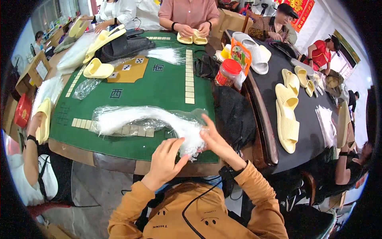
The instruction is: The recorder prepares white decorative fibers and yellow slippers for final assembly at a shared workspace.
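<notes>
A bundle of thin white plastic strands (187, 137) lies in an arc on the green mat in front of me. A clear plastic bag (153, 111) covers much of it. At the bundle's near right end, my right hand (219, 143) grips the side, its index finger raised against the bag. My left hand (165, 159) is cupped at the left side of that same end, thumb and fingers apart, the fingertips at the strands. Some of the right fingers are hidden behind the bundle.
Yellow slippers (287, 123) stand on the dark table at right, beside a red-lidded jar (227, 72). Another loose strand bundle (167, 55) lies farther back. Across the table a person handles yellow slippers (192, 37); at far left another person's hand holds a slipper (43, 121).
</notes>
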A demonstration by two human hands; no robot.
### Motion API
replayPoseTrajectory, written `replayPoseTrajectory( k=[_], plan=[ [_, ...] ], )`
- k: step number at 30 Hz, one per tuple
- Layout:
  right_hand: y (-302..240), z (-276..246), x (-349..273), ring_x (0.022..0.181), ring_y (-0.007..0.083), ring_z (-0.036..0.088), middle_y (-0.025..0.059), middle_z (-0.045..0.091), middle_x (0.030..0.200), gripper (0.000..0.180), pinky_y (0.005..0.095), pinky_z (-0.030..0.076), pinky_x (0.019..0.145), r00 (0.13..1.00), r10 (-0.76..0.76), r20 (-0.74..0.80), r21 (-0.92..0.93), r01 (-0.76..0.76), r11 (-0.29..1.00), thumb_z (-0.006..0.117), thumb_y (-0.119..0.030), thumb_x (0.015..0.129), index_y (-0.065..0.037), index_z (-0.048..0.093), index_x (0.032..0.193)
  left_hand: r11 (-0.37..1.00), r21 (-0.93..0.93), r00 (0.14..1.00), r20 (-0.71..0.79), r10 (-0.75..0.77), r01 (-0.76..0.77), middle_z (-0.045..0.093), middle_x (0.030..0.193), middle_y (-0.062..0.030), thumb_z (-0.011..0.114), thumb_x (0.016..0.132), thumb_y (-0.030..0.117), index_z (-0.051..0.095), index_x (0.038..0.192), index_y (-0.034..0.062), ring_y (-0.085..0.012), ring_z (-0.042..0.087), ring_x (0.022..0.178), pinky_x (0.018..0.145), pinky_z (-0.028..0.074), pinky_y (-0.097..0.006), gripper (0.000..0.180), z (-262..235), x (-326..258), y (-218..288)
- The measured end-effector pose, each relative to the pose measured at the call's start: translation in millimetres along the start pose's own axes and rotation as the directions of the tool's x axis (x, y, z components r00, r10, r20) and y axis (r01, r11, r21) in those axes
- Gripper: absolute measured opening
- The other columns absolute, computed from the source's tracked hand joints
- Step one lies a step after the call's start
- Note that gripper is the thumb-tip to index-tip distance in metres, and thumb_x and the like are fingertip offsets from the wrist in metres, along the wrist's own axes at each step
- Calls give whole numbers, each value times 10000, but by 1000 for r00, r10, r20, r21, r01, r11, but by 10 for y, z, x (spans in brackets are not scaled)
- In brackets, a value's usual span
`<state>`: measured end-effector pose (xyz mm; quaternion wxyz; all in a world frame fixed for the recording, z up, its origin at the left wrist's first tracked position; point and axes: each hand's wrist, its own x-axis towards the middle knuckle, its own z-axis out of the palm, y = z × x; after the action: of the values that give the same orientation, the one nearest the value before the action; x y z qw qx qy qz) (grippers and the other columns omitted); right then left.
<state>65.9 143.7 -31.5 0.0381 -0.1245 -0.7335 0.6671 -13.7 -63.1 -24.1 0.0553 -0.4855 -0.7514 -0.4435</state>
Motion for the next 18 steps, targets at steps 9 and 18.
replayPoseTrajectory(
  k=[9, 18],
  plan=[
    [-36, 39, -314, 1063, 173, 566, 108, 508, 1266, 563, 287, 504, 835, 971, -137, -197, -175, 103, 979, 606, 39, 873, -65, 400, 1387, 958, 194, 974, -35, 223, -212, 598, 942, -109, 624, 765, 0, 628, 965, 17, -268, 573, 908, 755, 484, -371, 200, -63, 642, -63],
    [-84, 89, -141, 876, 211, 614, 133, 590, 1091, 529, 310, 512, 727, 842, -463, -277, -514, 278, 812, 622, 81, 775, -47, 490, 1271, 992, 64, 994, 26, 105, -106, 612, 932, -124, 665, 763, 41, 601, 937, 23, -357, 581, 895, 765, 494, -417, 186, 90, 792, -397]
  ],
)
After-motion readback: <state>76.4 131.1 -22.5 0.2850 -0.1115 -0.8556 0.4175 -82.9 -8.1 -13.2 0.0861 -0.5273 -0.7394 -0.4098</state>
